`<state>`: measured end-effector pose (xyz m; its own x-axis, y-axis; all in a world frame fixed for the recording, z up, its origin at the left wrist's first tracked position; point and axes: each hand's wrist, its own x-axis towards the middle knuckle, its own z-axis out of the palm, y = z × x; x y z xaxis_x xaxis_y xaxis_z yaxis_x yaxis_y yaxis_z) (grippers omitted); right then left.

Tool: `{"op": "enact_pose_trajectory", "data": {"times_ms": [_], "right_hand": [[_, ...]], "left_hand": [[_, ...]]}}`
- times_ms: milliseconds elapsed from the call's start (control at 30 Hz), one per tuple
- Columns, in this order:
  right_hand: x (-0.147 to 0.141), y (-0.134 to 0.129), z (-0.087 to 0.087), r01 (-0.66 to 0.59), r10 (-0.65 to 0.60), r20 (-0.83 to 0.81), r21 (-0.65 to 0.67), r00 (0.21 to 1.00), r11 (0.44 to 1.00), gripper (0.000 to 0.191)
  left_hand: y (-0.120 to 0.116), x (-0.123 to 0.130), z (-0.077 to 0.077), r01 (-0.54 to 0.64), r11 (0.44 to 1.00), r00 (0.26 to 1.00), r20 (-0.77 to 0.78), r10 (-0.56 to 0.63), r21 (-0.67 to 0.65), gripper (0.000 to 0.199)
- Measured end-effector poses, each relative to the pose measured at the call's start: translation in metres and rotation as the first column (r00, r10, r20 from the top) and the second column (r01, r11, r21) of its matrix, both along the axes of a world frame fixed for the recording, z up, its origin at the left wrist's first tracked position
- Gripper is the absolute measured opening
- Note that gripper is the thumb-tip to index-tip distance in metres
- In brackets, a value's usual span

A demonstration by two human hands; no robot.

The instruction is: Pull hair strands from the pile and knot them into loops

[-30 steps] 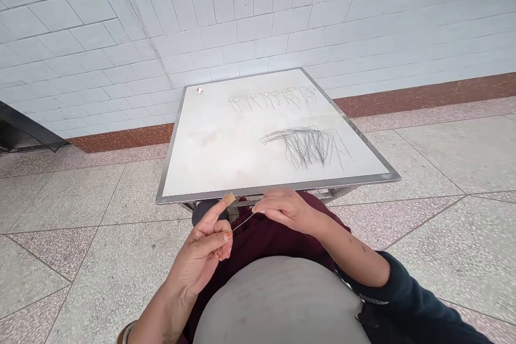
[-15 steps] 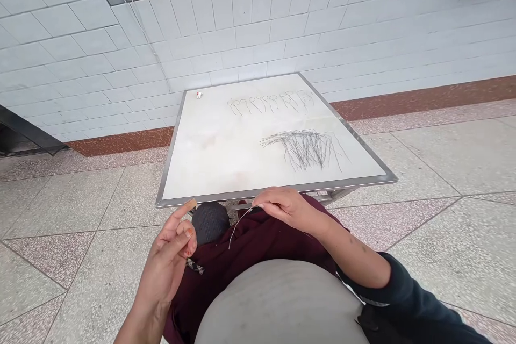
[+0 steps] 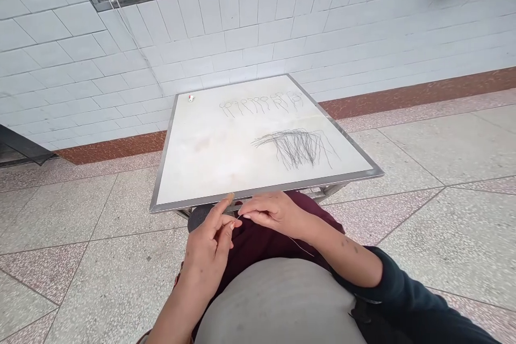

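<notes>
My left hand (image 3: 212, 234) is beside my right hand, in front of the table's near edge. Its thumb and a finger are pinched on the end of a thin wire (image 3: 301, 248); a tan wrap covers the index fingertip. Fingers of my right hand (image 3: 278, 213) are closed on the same wire, whose free length trails below the right wrist. On the white table (image 3: 201, 166) lies a loose pile of thin dark wires (image 3: 300, 148). Behind the pile is a row of several wires with looped ends (image 3: 262, 103).
A small white and red object (image 3: 191, 98) sits at the table's back left corner. The tiled wall (image 3: 242, 43) rises behind the table, with a barred window above. A cord hangs down the wall on the left.
My left hand has moved right to meet my right hand and pinches the wire. The wire now trails right, under my right wrist. The view has shifted slightly.
</notes>
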<state>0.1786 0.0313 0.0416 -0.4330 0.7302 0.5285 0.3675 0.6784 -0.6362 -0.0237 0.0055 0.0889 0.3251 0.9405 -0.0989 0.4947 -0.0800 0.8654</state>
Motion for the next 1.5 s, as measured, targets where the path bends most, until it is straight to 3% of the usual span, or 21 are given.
{"op": "enact_pose_trajectory", "data": {"times_ms": [333, 600, 767, 900, 1067, 1233, 1500], "right_hand": [[-0.0035, -0.0003, -0.0004, -0.080, 0.082, 0.055, -0.041, 0.995, 0.996, 0.018], [-0.0079, -0.0029, 0.0032, -0.097, 0.082, -0.095, -0.168, 0.992, 0.981, 0.016], [-0.0077, -0.0028, 0.0005, -0.064, 0.035, -0.134, -0.213, 0.990, 0.975, 0.017], [-0.0052, -0.0021, 0.0020, -0.066, 0.040, -0.115, -0.228, 0.993, 0.972, 0.017], [-0.0033, -0.0006, 0.0054, -0.181, 0.155, -0.124, -0.241, 0.980, 0.953, 0.016], [-0.0058, -0.0018, 0.0004, -0.138, 0.118, -0.109, -0.207, 0.987, 0.969, 0.018], [-0.0052, -0.0011, -0.0012, -0.139, 0.115, -0.122, -0.212, 0.986, 0.967, 0.016]], "left_hand": [[-0.0008, 0.0033, -0.0049, 0.008, 1.000, 0.998, 0.062, -0.006, -0.026, 0.049], [-0.0009, 0.0019, -0.0035, 0.011, 1.000, 0.998, 0.070, -0.010, -0.011, 0.052], [-0.0061, 0.0045, -0.0018, -0.086, 0.996, 0.995, 0.060, 0.084, 0.023, 0.049], [-0.0080, 0.0063, -0.0008, -0.092, 0.994, 0.995, 0.030, 0.090, 0.051, 0.048], [-0.0044, 0.0024, 0.0000, -0.036, 0.996, 0.999, 0.005, 0.036, 0.082, 0.051], [-0.0021, -0.0025, -0.0015, 0.012, 1.000, 1.000, 0.026, -0.013, 0.017, 0.052], [-0.0041, -0.0015, -0.0028, 0.022, 0.998, 0.999, -0.029, -0.020, 0.052, 0.052]]}}
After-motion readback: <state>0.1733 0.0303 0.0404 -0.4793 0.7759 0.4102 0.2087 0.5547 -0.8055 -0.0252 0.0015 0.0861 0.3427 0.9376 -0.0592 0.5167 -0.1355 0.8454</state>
